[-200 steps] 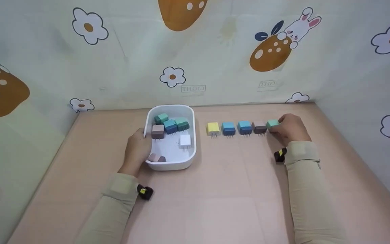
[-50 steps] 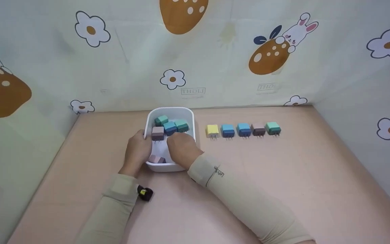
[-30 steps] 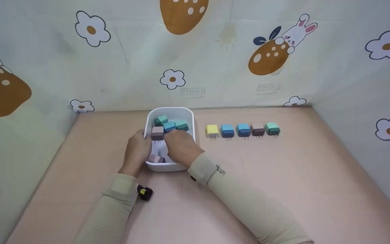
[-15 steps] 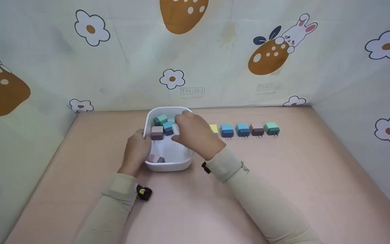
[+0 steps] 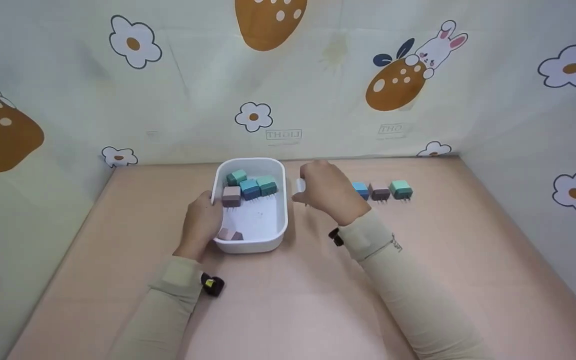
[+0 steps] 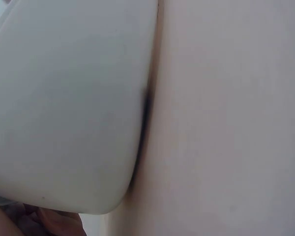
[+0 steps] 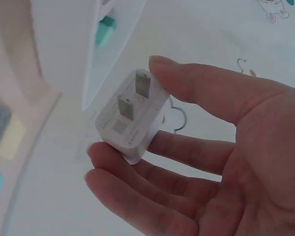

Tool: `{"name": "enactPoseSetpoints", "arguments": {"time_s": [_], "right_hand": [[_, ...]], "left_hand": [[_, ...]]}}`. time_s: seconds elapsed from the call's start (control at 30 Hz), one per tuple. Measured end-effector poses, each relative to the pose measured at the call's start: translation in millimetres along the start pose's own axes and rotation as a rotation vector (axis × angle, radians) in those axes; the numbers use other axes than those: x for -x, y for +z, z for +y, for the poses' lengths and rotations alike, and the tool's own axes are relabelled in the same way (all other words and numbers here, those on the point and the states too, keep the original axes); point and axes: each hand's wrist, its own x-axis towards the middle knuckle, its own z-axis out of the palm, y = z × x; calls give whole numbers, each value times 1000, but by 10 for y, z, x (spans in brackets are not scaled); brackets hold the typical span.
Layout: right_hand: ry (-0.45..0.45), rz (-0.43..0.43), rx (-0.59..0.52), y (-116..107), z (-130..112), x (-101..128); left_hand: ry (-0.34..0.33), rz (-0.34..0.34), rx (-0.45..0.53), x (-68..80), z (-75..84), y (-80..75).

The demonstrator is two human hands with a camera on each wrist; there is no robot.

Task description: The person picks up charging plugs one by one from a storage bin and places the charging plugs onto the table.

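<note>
A white plug-in charger (image 7: pixel 132 113) with two flat prongs is pinched between the thumb and fingers of my right hand (image 5: pixel 330 192). That hand is raised just right of the white plastic tray (image 5: pixel 253 246), and only a bit of the charger shows in the head view. My left hand (image 5: pixel 202 220) grips the tray's left side. Inside the tray lie two green chargers, the nearer one (image 5: pixel 266 185) beside a blue charger (image 5: pixel 250 189), and two pinkish-brown chargers, one upright (image 5: pixel 231 196) and one at the front left corner (image 5: pixel 230 234).
Right of the tray runs a row of chargers: blue (image 5: pixel 360 191), brown (image 5: pixel 380 192) and green (image 5: pixel 401 189). My right hand covers its left end in the head view; a yellow charger (image 7: pixel 12 137) shows in the right wrist view. A patterned cloth wall (image 5: pixel 193 100) rises behind the table.
My right hand went from placing the green charger at the row's right end into the tray, and came out rightward with the white charger. My left hand has stayed on the tray.
</note>
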Motion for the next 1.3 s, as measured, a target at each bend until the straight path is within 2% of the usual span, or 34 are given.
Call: {"name": "enactPoseSetpoints", "arguments": {"time_s": [0.17,0.3,0.5,0.87,1.07,1.3], "right_hand": [[58,-72,-23,84,158,16],[96,-87,-79,158,228,23],[139,-101,-108,317,314,23],[142,-117,-64,503,423,-1],[171,-122,-91,538,444,-5],[129,-114,-67,576,465,-6]], "left_hand": [[-2,-5,-2,9,35,-25],[13,9,-14,2,49,-43],[-9,0,5,11,38,-37],[2,-8,2,14,4,-12],[1,-19,18,8,-4,-7],[-14,-20,28,3,3,-6]]}}
